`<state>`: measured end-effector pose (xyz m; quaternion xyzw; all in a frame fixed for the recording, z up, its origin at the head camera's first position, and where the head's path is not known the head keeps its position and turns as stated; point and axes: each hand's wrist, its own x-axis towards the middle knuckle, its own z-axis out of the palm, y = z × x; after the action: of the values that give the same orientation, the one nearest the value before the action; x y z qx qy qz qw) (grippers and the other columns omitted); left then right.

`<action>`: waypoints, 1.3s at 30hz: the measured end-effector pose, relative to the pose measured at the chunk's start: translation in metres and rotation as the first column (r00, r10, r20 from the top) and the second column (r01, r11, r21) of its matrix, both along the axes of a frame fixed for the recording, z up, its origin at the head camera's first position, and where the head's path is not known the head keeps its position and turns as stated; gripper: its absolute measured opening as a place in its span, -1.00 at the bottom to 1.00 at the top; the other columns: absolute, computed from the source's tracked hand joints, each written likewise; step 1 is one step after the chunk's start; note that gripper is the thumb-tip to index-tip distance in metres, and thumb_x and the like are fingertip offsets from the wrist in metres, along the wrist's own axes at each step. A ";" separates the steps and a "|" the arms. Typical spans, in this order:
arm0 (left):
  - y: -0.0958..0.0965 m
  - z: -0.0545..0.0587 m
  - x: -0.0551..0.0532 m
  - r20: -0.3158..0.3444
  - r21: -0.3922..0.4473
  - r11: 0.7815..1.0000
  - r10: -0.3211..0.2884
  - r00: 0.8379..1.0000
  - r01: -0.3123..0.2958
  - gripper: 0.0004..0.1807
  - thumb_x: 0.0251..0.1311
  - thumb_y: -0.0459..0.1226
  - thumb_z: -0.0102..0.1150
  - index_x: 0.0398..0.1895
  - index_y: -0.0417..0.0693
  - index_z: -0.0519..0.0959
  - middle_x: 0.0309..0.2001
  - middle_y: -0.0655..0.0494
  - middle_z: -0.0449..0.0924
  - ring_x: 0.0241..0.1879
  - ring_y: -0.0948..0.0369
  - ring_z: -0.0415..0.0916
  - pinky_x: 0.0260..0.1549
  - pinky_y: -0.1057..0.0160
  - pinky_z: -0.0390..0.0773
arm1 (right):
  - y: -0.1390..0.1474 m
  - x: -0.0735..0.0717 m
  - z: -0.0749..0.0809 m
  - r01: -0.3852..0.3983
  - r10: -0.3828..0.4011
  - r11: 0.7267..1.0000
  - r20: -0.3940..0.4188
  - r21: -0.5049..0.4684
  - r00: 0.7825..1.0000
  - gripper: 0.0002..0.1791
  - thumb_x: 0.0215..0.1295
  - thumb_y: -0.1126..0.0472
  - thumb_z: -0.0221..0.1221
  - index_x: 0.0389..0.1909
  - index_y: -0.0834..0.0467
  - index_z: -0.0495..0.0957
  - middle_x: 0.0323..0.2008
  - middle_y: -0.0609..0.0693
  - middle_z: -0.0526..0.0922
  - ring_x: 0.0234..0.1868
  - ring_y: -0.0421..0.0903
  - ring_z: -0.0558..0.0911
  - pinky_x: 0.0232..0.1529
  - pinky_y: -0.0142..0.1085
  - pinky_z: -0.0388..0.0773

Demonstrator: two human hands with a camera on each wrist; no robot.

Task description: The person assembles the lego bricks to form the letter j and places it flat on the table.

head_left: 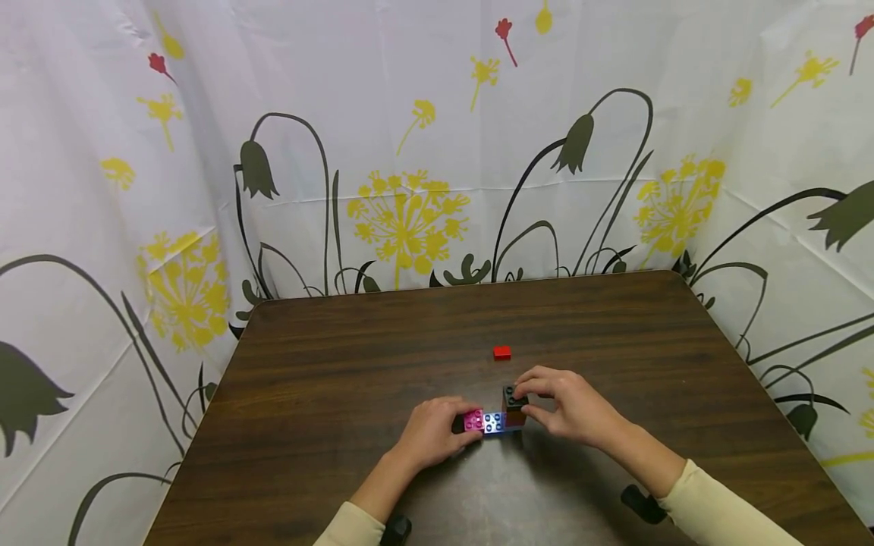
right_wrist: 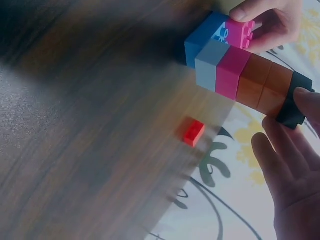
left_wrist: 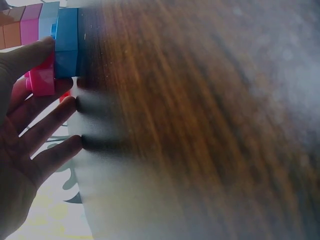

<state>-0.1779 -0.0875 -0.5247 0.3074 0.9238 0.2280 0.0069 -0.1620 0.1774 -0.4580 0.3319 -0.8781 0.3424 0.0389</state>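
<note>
My left hand [head_left: 432, 431] pinches a pink toy building brick [head_left: 473, 421] between thumb and fingers. This brick sits on the left end of a long blue brick [right_wrist: 202, 44], whose bare studs show in the middle. Over the blue brick's right end stands a tall stack: light blue brick [right_wrist: 212, 66] at the bottom, then pink [right_wrist: 233, 73], two brown bricks [right_wrist: 265, 85] and a black brick [right_wrist: 291, 106] on top. My right hand [head_left: 573, 406] grips the black brick with thumb and fingertips. In the right wrist view, the light blue brick overlaps the blue one.
A small red brick [head_left: 501, 353] lies on the brown wood-grain table [head_left: 328, 364], beyond the hands. A white curtain [head_left: 437, 136] printed with flowers hangs along the table's far edge and both sides.
</note>
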 end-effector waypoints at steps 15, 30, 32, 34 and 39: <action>0.000 0.000 -0.001 -0.007 0.004 1.000 0.001 1.000 -0.001 -0.59 0.11 0.04 0.38 0.01 0.15 0.70 -0.18 0.33 0.65 -0.18 0.30 0.57 -0.18 0.16 0.54 | 0.002 -0.001 -0.006 -0.008 0.009 0.997 0.008 -0.073 1.000 -0.74 0.14 0.31 0.40 -0.17 -0.01 0.67 -0.05 -0.17 0.61 -0.16 -0.18 0.63 -0.34 -0.22 0.64; -0.003 -0.003 0.000 0.015 -0.015 1.000 -0.011 1.000 0.011 -0.48 0.07 -0.11 0.45 0.15 0.17 0.58 0.04 0.20 0.64 0.03 0.19 0.57 -0.02 0.02 0.53 | 0.006 -0.005 -0.009 -0.030 0.035 0.995 0.048 -0.096 0.998 -0.69 0.15 0.34 0.38 -0.11 0.00 0.65 0.00 -0.16 0.59 -0.05 -0.18 0.62 -0.16 -0.28 0.62; -0.004 -0.003 0.001 0.020 -0.006 1.000 -0.003 1.000 0.003 -0.47 0.06 -0.11 0.46 0.14 0.19 0.54 -0.01 0.19 0.66 -0.05 0.21 0.59 -0.08 0.04 0.55 | 0.006 -0.007 -0.010 -0.045 0.052 0.992 0.058 -0.116 0.997 -0.69 0.17 0.35 0.36 -0.09 0.02 0.65 0.01 -0.13 0.59 -0.03 -0.15 0.62 -0.16 -0.29 0.62; -0.005 -0.003 0.001 0.029 -0.001 1.000 0.005 1.000 -0.005 -0.48 0.05 -0.10 0.47 0.09 0.20 0.50 -0.09 0.20 0.67 -0.17 0.25 0.59 -0.16 0.08 0.56 | 0.007 -0.011 -0.011 -0.055 0.066 0.988 0.071 -0.141 0.995 -0.70 0.19 0.36 0.34 -0.06 0.04 0.65 0.02 -0.10 0.59 -0.02 -0.11 0.62 -0.16 -0.29 0.62; -0.006 0.000 0.001 0.049 0.007 1.000 -0.001 0.999 0.001 -0.55 0.06 -0.08 0.45 0.01 0.20 0.49 -0.18 0.26 0.66 -0.24 0.29 0.56 -0.20 0.13 0.55 | 0.007 -0.022 -0.016 -0.028 0.050 0.979 0.106 -0.200 0.993 -0.73 0.27 0.33 0.29 -0.03 0.07 0.66 0.03 -0.07 0.60 -0.02 -0.09 0.62 -0.15 -0.27 0.62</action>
<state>-0.1767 -0.0936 -0.5250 0.3021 0.9225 0.2387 0.0289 -0.1837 0.1845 -0.4739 0.3243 -0.8336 0.4469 0.0164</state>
